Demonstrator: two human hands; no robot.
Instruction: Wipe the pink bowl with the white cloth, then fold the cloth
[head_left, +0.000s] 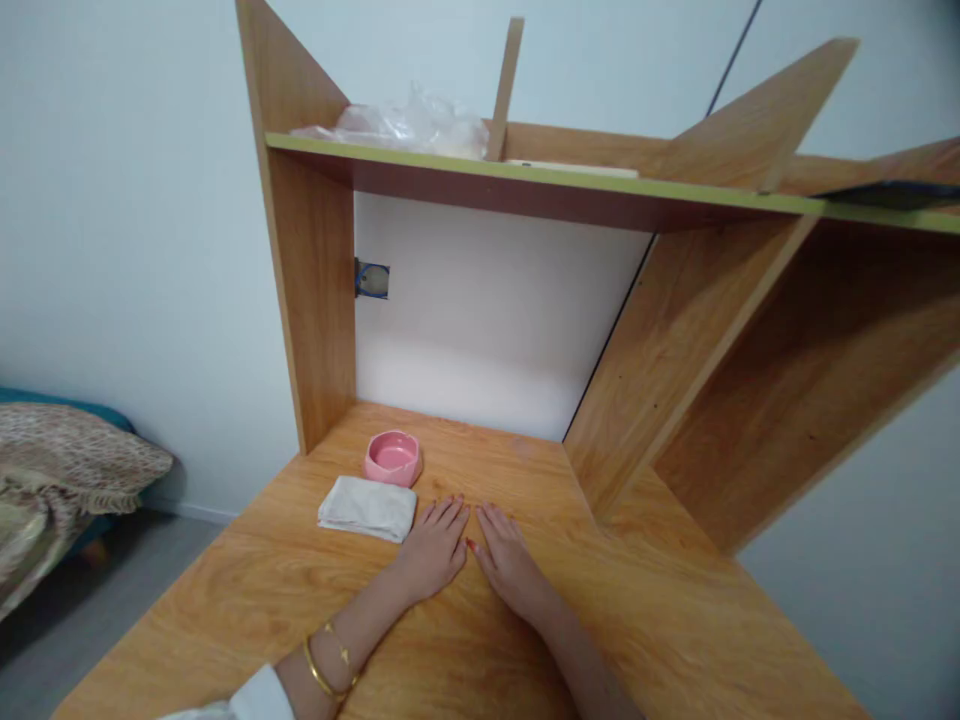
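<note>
My left hand (433, 548) lies flat, palm down, on the wooden desk (247, 590), its fingers stretched out and nothing in it. Just left of it is a folded white cloth (367, 508), close to my fingers. Behind the cloth stands a pink faceted bowl, perhaps an ashtray (394, 458), whose inside looks bare. My right hand (511, 562) also rests palm down on the desk, fingers extended, a small gap from the left hand. It holds nothing.
A wooden shelf (570, 183) spans above the desk, bearing a clear plastic bag (412, 128) and a flat dark object (892, 194). An upright wooden panel (675, 350) stands at the right. An open wall socket box (373, 281) is at the back. A covered bed or sofa (67, 460) sits left.
</note>
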